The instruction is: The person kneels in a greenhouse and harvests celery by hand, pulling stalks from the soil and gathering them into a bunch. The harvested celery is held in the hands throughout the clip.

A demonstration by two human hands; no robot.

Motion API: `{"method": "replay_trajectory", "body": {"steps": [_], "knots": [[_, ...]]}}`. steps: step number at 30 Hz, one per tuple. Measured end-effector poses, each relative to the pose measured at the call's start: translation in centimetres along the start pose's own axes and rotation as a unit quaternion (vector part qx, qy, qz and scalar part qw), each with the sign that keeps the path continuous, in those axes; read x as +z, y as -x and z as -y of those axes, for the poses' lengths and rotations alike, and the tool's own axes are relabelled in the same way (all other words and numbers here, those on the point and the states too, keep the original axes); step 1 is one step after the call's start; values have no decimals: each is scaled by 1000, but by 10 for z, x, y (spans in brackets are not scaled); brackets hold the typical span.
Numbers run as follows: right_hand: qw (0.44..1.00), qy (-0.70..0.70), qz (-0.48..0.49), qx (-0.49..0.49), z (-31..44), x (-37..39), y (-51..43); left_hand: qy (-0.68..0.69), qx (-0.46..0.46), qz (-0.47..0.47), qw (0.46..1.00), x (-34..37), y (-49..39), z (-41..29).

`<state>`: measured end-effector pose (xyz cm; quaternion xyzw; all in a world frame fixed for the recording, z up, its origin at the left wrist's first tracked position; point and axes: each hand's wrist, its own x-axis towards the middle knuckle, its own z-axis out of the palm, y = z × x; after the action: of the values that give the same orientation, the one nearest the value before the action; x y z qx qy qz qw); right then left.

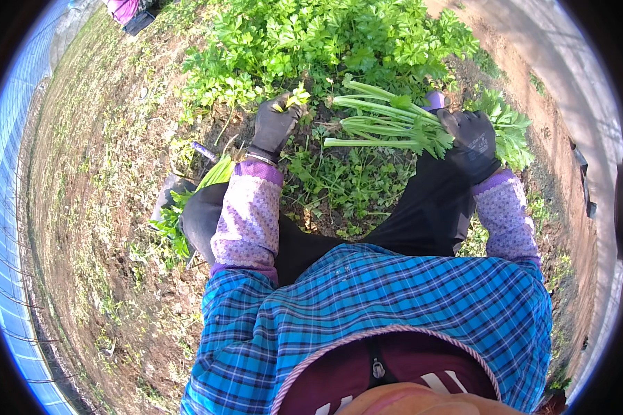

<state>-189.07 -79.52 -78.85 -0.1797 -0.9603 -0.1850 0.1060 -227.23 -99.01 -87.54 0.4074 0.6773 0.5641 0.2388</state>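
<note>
My right hand (472, 136), in a dark work glove, grips a bunch of celery (389, 116) around its upper stalks. The cut stalk ends point left, and the leafy tops (506, 124) stick out beyond the glove. My left hand (275, 124), gloved too, is closed on a small yellow-green celery sprig (297, 96). More celery stalks (218, 171) lie beside my left knee, with leaves hanging down past it. Close to them is a thin purple object (203, 150), its kind unclear.
Standing celery plants (332, 41) grow thickly ahead. Loose leaves and stems (348, 181) cover the soil between my legs. Weedy ground (109, 207) stretches left to blue sheeting (5, 280). A bare dirt strip (555, 135) runs along the right. Part of another person (124, 10) shows at top left.
</note>
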Motion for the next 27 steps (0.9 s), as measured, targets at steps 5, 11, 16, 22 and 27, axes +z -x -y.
{"method": "replay_trajectory", "body": {"steps": [5,11,16,22,27], "knots": [[997,-20,-57,-54,12,4,-15,-174,58,124,975,48,9,-13],[996,-17,-39,-75,19,5,-23,91,7,236,967,61,25,-17],[999,3,6,-47,11,13,-18,338,-120,144,922,47,22,-10],[994,-77,-60,-52,1,39,-5,-115,213,224,944,69,18,-8],[784,-596,-91,149,5,68,-10,360,-138,216,897,72,25,-11]]}}
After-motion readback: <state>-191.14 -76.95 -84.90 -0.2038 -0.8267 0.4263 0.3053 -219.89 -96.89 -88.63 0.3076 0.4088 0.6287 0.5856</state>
